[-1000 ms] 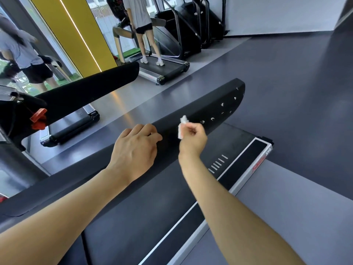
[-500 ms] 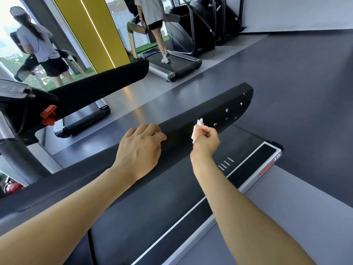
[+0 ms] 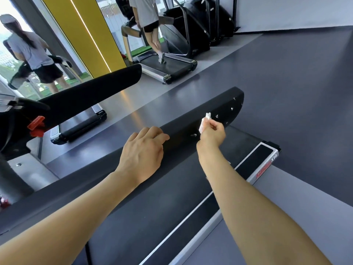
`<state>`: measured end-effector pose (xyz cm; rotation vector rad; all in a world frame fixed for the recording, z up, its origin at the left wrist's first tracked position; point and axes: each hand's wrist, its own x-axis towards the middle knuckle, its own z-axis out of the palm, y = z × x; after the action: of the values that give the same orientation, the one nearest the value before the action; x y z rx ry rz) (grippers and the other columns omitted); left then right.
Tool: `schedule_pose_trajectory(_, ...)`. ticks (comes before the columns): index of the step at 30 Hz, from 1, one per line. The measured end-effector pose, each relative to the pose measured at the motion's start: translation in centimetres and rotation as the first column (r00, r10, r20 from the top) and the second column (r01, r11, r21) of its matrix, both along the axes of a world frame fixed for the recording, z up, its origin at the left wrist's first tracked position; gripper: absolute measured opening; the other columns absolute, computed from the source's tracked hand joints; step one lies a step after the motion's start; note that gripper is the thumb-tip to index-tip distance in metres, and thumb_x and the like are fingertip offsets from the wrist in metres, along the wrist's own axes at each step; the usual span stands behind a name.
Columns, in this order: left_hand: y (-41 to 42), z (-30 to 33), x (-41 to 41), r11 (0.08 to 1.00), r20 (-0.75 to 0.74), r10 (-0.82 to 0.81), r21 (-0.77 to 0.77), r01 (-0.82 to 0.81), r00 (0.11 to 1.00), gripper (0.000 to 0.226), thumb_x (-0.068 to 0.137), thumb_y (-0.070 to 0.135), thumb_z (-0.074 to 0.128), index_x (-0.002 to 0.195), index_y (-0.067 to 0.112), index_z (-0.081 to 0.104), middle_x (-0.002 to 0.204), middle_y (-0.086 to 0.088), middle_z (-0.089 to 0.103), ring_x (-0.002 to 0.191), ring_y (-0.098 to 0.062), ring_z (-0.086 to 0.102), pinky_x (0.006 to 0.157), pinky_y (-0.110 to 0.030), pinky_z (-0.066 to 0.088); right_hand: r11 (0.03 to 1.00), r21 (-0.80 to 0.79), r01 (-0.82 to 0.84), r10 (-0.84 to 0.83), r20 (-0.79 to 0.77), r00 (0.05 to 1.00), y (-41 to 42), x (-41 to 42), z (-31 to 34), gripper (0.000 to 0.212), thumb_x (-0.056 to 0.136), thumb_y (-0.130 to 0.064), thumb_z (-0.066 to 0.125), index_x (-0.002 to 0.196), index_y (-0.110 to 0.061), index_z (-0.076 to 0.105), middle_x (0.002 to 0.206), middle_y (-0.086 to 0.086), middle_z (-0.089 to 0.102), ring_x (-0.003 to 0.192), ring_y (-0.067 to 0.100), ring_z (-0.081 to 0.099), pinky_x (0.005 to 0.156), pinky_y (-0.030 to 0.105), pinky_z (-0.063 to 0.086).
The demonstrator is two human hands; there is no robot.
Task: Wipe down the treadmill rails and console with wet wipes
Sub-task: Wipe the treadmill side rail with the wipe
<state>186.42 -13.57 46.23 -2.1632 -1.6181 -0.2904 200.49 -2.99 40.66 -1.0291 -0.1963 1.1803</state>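
A long black treadmill rail (image 3: 219, 109) runs from lower left to upper right, with small pale specks near its rounded far end. My right hand (image 3: 211, 134) pinches a small folded white wet wipe (image 3: 204, 122) against the rail's inner face. My left hand (image 3: 143, 152) rests on top of the same rail, fingers curled over its edge. A second black rail (image 3: 91, 92) lies further left. The console edge (image 3: 13, 111) with a red safety clip (image 3: 36, 126) shows at the far left.
The treadmill belt (image 3: 152, 217) and its grey side strip (image 3: 263, 167) lie below my arms. Other treadmills (image 3: 168, 68) stand beyond, with one person walking on one and another person at the left window. Grey floor spreads to the right.
My right hand has slid the wipe along the rail toward its far end. The left hand stays on the rail top. The camera view has shifted.
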Motion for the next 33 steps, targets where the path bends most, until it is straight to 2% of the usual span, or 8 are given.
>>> schedule_pose_trajectory(5,2.8,0.9,1.5,1.000,0.009,-0.003,-0.005,0.003,1.000,0.029,0.089,0.009,0.055,0.114,0.018,0.065,0.112,-0.002,0.060,0.101,-0.026,0.057,0.082,-0.037,0.043,0.999,0.046,-0.008,0.006,0.040,0.999,-2.1,-2.7,-1.2,0.024,0.087,0.005,0.060,0.072,-0.014,0.055,0.085,0.009,0.063,0.082,0.016,0.060,0.069,0.015,0.048)
schedule_pose_trajectory(9,6.5,1.4,3.0,0.998,0.034,0.035,-0.051,-0.033,0.999,0.029,0.096,0.015,0.046,0.121,0.020,0.059,0.122,-0.002,0.054,0.112,-0.025,0.049,0.088,-0.036,0.039,0.992,0.084,-0.092,0.092,0.003,0.996,-5.4,-5.4,-2.1,0.023,0.086,0.003,0.063,0.072,-0.014,0.056,0.075,0.003,0.060,0.070,0.008,0.059,0.067,0.014,0.048)
schedule_pose_trajectory(15,10.0,0.3,3.8,0.992,0.029,0.047,-0.120,-0.043,0.998,0.033,0.101,0.026,0.040,0.133,0.023,0.050,0.132,-0.001,0.047,0.120,-0.023,0.043,0.102,-0.037,0.035,0.995,-0.012,0.098,-0.098,-0.035,0.995,0.6,-0.6,-1.7,0.023,0.087,-0.004,0.064,0.070,-0.016,0.055,0.075,0.002,0.060,0.071,0.013,0.057,0.074,0.023,0.049)
schedule_pose_trajectory(18,10.2,-0.2,3.5,0.992,0.047,0.014,-0.126,-0.008,0.999,0.035,0.102,0.025,0.036,0.135,0.023,0.047,0.131,-0.002,0.045,0.119,-0.023,0.042,0.101,-0.038,0.035,0.995,0.018,0.096,-0.096,-0.016,0.995,-0.5,-1.7,-2.2,0.023,0.088,0.000,0.062,0.071,-0.014,0.055,0.083,0.005,0.063,0.078,0.010,0.061,0.077,0.020,0.049)
schedule_pose_trajectory(23,10.0,-0.4,3.6,0.990,0.087,0.018,-0.139,-0.006,0.996,0.036,0.102,0.023,0.033,0.135,0.022,0.046,0.128,-0.004,0.044,0.118,-0.023,0.040,0.100,-0.036,0.033,0.997,0.071,-0.001,0.001,-0.005,1.000,-4.3,-5.3,-3.6,0.022,0.087,-0.001,0.065,0.072,-0.015,0.057,0.072,0.000,0.058,0.068,0.010,0.056,0.072,0.021,0.048)
schedule_pose_trajectory(27,9.8,-0.4,3.8,0.989,0.103,0.030,-0.148,-0.015,0.994,0.036,0.102,0.025,0.033,0.136,0.024,0.044,0.129,-0.003,0.043,0.118,-0.023,0.040,0.101,-0.036,0.034,0.994,0.033,0.108,-0.108,-0.022,0.994,-0.1,-2.1,-3.0,0.023,0.086,0.000,0.065,0.072,-0.016,0.057,0.074,0.000,0.061,0.070,0.010,0.058,0.074,0.022,0.048)
schedule_pose_trajectory(30,9.8,-0.3,4.0,0.987,0.108,0.039,-0.160,-0.021,0.993,0.036,0.103,0.025,0.032,0.137,0.024,0.044,0.128,-0.002,0.044,0.117,-0.023,0.041,0.101,-0.035,0.035,0.982,0.007,0.188,-0.188,0.030,0.982,1.0,-0.9,-2.4,0.022,0.088,-0.004,0.064,0.073,-0.017,0.055,0.074,-0.004,0.060,0.074,0.010,0.059,0.069,0.015,0.047)
schedule_pose_trajectory(33,9.9,-0.3,3.9,0.983,0.110,0.010,-0.183,0.010,0.994,0.035,0.103,0.023,0.031,0.135,0.024,0.045,0.125,-0.001,0.045,0.114,-0.020,0.041,0.098,-0.033,0.035,0.988,0.043,0.151,-0.149,-0.036,0.988,-1.6,-3.3,-2.9,0.024,0.087,0.003,0.062,0.072,-0.014,0.055,0.083,0.007,0.065,0.083,0.017,0.063,0.075,0.019,0.051)
